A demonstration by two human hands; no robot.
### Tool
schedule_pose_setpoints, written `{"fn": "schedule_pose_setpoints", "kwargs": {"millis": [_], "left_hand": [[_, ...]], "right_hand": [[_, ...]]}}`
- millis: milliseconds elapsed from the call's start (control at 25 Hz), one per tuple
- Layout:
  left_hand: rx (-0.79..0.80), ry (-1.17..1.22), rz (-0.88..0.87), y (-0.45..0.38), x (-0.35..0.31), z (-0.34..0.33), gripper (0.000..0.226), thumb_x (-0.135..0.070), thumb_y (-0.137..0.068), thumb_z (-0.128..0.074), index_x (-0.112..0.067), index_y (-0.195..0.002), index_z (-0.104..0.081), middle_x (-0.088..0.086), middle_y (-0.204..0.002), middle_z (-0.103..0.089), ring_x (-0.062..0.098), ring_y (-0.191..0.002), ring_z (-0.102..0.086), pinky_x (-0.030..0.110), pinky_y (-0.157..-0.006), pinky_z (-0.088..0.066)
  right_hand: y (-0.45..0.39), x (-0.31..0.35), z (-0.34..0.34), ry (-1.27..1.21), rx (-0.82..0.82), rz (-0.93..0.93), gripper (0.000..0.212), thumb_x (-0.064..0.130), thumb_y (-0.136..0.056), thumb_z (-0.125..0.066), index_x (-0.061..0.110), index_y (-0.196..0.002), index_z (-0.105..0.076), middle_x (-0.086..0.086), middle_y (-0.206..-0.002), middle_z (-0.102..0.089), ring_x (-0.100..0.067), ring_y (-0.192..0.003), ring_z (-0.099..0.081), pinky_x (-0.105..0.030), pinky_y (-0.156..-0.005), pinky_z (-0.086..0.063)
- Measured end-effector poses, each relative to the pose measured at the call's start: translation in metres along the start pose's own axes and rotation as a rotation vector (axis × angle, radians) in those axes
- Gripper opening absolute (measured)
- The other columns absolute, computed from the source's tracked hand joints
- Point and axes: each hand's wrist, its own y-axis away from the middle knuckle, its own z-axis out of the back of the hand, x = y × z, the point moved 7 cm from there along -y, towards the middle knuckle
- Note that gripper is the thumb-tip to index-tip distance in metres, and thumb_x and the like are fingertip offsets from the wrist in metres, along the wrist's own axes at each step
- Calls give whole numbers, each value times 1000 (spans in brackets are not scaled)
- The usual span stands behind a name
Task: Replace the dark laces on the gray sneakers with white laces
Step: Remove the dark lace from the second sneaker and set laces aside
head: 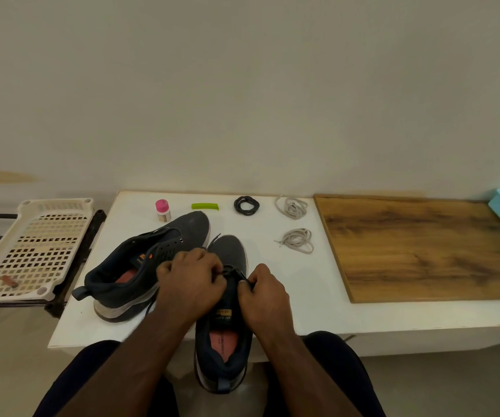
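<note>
Left hand (pixel 190 278), right hand (pixel 262 293) seemingly pinch dark lace (pixel 233 270).

1 head-worn wide-angle view, forward and down, close over the white table (pixel 272 314).

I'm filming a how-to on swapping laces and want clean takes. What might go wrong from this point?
1. The near sneaker overhangs the table edge; tugging its dark lace, which the left hand and right hand pinch, may tip it off.
2. The other sneaker lies tilted close by the left hand; an elbow may knock it.
3. The white laces lie loosely coiled and may tangle.
</note>
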Motion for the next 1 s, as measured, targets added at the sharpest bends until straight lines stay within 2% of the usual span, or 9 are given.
{"fn": "schedule_pose_setpoints", "kwargs": {"millis": [120, 240, 360, 480, 560, 680, 760, 880, 1000], "left_hand": [[48, -79, -58, 5, -17, -15, 26, -52, -90, -50, -40, -110, -62, -16, -121, -51, 13, -122, -43, 45, -104, -29], [-4, -38, -38, 0, -15, -12, 14, -42, -93, -48, -34, -97, -59, -13, -110, -53, 13, -110, -49, 42, -98, -36], [-62, 135, 73, -5, 10, 2, 9, -32, -96, -47, -30, -93, -55, -8, -100, -54, 15, -100, -54, 41, -91, -43], [-156, 136, 163, -4, 33, 16, 14, -27, -96, -50, -28, -108, -57, -3, -113, -57, 21, -110, -55, 43, -93, -46], [-151, 133, 131, -1, 25, 17, 20, -35, -93, -55, -30, -112, -57, -6, -114, -58, 19, -112, -55, 45, -96, -47], [48, 334, 107, 10, 2, 0, 24, -48, -85, -63, -29, -94, -53, -7, -87, -60, 10, -80, -58, 32, -69, -49], [114, 290, 84, 14, -4, -11, 26, -44, -82, -66, -26, -93, -50, -6, -82, -57, 7, -73, -54, 23, -57, -37], [89, 241, 87, 9, -2, -9, 9, -28, -88, -59, -20, -91, -56, -5, -76, -57, 5, -69, -52, 17, -52, -30], [73, 271, 123, 7, 2, -9, 9, -25, -88, -58, -17, -87, -62, -1, -76, -62, 8, -69, -56, 17, -52, -33]], "right_hand": [[1, 0, 0, -2, 14, 9, 15, 35, -95, -50, 21, -90, -47, 5, -81, -58, -13, -73, -57, -32, -66, -49], [0, -2, 3, 8, -6, 4, 13, 34, -95, -50, 22, -89, -46, 5, -80, -58, -11, -71, -56, -28, -62, -46], [-2, -5, 6, 3, -2, -14, 12, 32, -93, -52, 23, -87, -46, 6, -79, -58, -10, -71, -56, -24, -58, -43], [-1, -6, 6, -9, 22, -16, 15, 37, -91, -55, 25, -85, -49, 7, -77, -60, -10, -71, -57, -25, -60, -44], [-4, -5, 10, -74, -16, -3, 23, 44, -94, -55, 25, -81, -53, 7, -76, -61, -9, -71, -57, -24, -61, -43], [-16, -1, 19, -174, -119, 94, 15, 31, -98, -57, 22, -90, -67, 10, -91, -66, -4, -84, -58, -22, -76, -43], [-21, 8, 8, -99, -33, 196, 19, 23, -97, -58, 21, -111, -71, 7, -108, -66, -7, -100, -57, -18, -88, -40], [-22, 22, -12, 13, 44, 313, 24, 19, -95, -57, 19, -113, -72, 0, -111, -65, -14, -105, -55, -24, -94, -42], [-21, 30, -25, 127, 43, 384, 25, 18, -93, -53, 14, -104, -74, -4, -108, -63, -21, -101, -54, -33, -90, -46]]}}
